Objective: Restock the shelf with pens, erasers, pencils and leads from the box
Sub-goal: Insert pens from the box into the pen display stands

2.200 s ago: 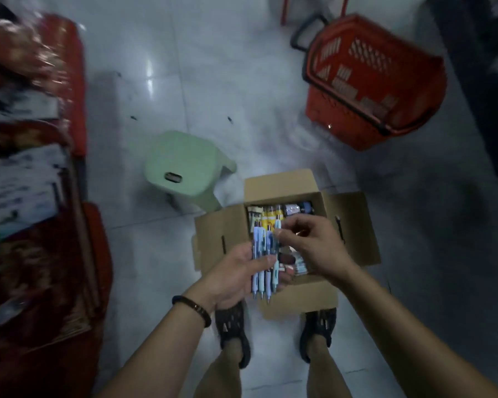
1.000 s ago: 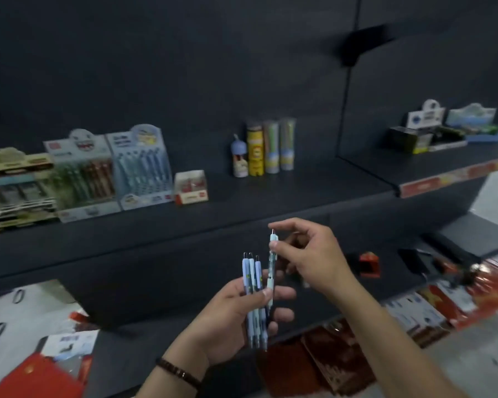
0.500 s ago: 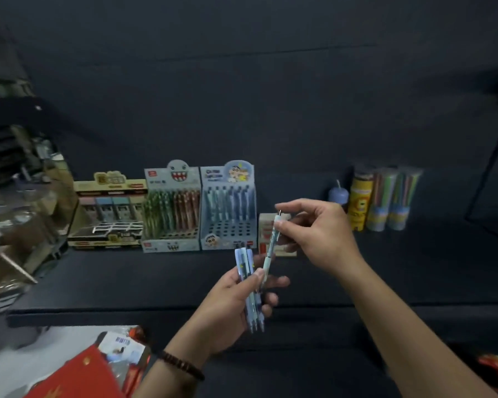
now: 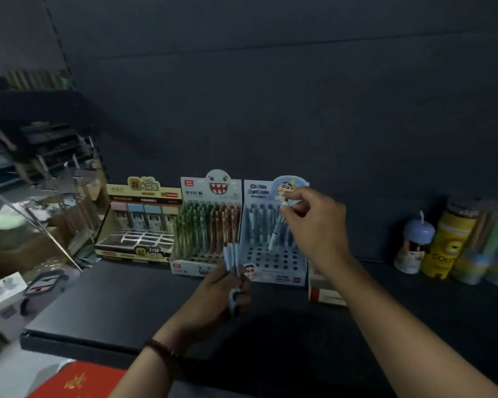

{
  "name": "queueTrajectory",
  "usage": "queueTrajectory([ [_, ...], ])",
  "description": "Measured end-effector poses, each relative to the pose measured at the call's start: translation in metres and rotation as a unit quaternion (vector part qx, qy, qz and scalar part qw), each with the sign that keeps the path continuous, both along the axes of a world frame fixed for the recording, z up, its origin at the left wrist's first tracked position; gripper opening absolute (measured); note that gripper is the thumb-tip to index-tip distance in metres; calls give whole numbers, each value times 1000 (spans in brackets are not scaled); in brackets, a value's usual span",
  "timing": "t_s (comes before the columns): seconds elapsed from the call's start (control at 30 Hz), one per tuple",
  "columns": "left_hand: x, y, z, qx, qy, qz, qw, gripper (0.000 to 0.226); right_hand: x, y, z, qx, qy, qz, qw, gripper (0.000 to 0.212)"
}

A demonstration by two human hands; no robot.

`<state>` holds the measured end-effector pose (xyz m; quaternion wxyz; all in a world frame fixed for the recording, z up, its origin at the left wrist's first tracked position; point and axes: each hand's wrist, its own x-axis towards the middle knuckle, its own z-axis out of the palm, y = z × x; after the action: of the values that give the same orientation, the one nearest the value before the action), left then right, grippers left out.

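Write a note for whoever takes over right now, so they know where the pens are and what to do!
Right hand pinches one blue pen, tip down over the blue display stand, not yet seated.
Left hand grips a bundle of blue pens in front of the stand, above the shelf.
Done: the stand's back rows hold pens; its front holes are empty.
To do: seat this pen, then the bundle, probably in the empty holes. The box is out of view.
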<state>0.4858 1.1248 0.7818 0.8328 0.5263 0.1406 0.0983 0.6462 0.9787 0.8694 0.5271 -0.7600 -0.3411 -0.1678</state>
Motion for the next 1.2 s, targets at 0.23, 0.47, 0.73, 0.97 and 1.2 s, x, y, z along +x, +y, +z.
queueTrajectory([
  [0.23, 10, 50, -11, 35, -13, -19, 999, 26, 1, 55, -11, -49, -25, -85, 995, 17],
  [0.47, 14, 62, -18, -9, -52, -31, 998, 32, 9, 88, -24, -112, -60, -135, 983, 16],
  [0.73, 14, 62, -18, -27, -52, -38, 998, 29, 21, 97, -28, -263, -26, -124, 956, 16],
  [0.97, 14, 58, -13, 65, -18, -27, 997, 26, 7, 80, -16, -188, 20, -74, 979, 21],
  [1.2, 32, 33, 4, -5, -60, -51, 997, 17, -30, 39, -16, -29, 134, 19, 990, 15],
])
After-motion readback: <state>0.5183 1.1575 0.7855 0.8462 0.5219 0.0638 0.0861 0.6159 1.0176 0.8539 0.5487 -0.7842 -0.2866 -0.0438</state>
